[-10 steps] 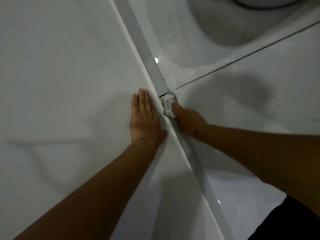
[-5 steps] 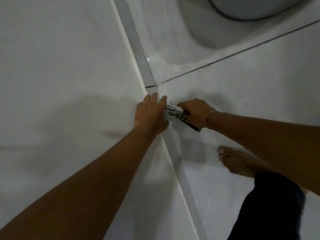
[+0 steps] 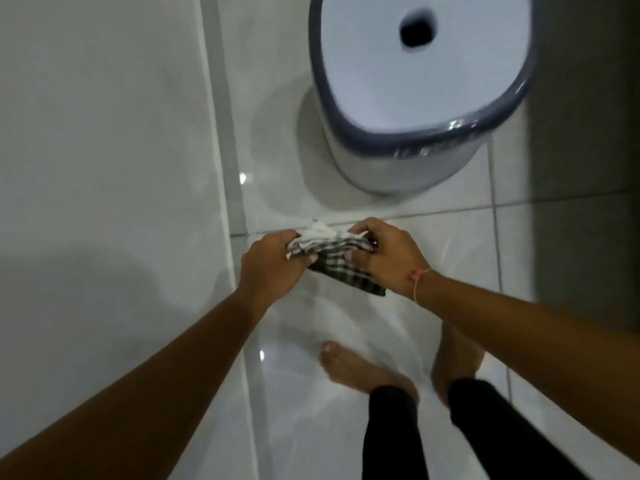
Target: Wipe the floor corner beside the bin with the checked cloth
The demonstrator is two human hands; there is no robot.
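Note:
The checked cloth (image 3: 341,263), dark grey and white, is stretched between both hands above the glossy white floor. My left hand (image 3: 273,263) pinches its left end and my right hand (image 3: 388,258) grips its right end; a loose corner hangs down below my right wrist. The bin (image 3: 415,109), white with a dark blue rim and a dark hole in its lid, stands on the floor just beyond the hands. The floor strip between the bin and the grey skirting (image 3: 227,161) lies right behind the cloth.
A white wall (image 3: 104,150) fills the left side. A darker grey surface (image 3: 588,150) rises at the right behind the bin. My two bare feet (image 3: 360,368) stand on the tiles (image 3: 450,244) below the hands.
My left hand has left the wall and taken hold of the cloth. The cloth has come up off the corner, and the view has pulled back, bringing the bin and both feet into sight.

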